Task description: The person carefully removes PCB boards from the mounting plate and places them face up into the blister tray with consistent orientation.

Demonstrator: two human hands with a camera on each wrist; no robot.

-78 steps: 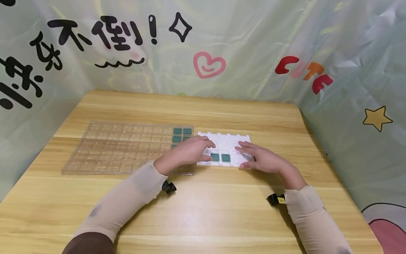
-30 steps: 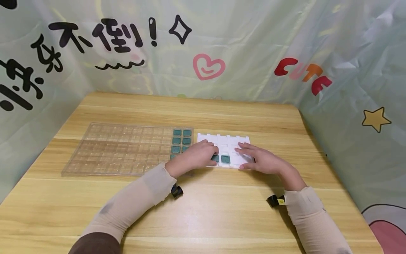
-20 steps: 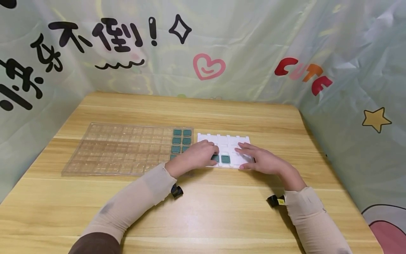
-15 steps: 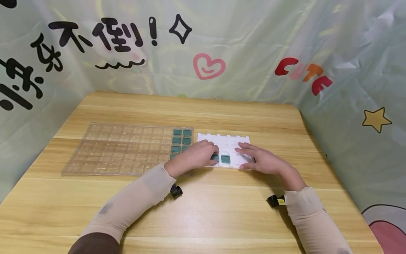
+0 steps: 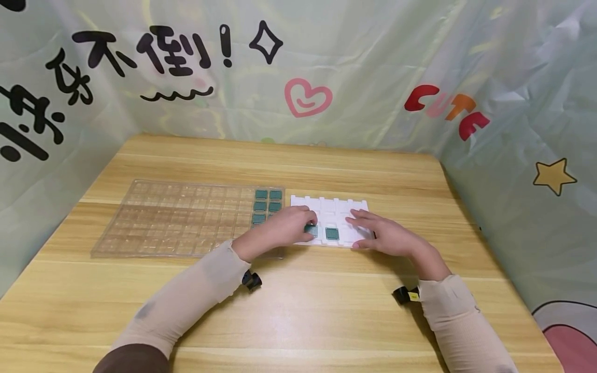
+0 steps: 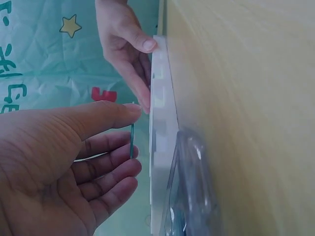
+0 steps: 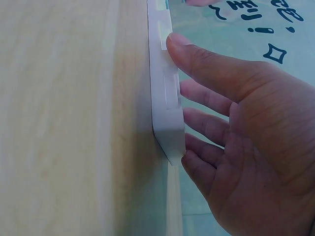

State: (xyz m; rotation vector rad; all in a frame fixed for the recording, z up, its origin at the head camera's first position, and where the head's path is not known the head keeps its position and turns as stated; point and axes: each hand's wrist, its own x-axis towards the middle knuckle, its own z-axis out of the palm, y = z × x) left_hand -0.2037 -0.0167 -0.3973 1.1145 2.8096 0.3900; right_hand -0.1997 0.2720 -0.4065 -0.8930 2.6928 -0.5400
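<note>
My left hand [image 5: 291, 226] pinches a small green circuit chip [image 5: 311, 230] between thumb and fingers. In the left wrist view this chip [image 6: 132, 140] is a thin edge, held just off the white tray [image 6: 160, 98]. Another green chip [image 5: 332, 234] sits in the front row of the white tray [image 5: 342, 204]. My right hand [image 5: 384, 233] rests on the tray's right part, its fingers spread over the top and the thumb [image 7: 179, 44] at the front edge. My left hand and wrist hide the front right corner of the clear tray.
The long clear plastic tray [image 5: 186, 217] with many pockets lies left of the white tray. Several green chips [image 5: 261, 206] fill its right-hand columns. Both trays lie on a wooden table [image 5: 317, 311], with a printed curtain [image 5: 364, 67] around its back and sides.
My left hand reached right to the left chip in the white tray, closed on it, and has now lifted it and shifted slightly left. The right hand stays in place.
</note>
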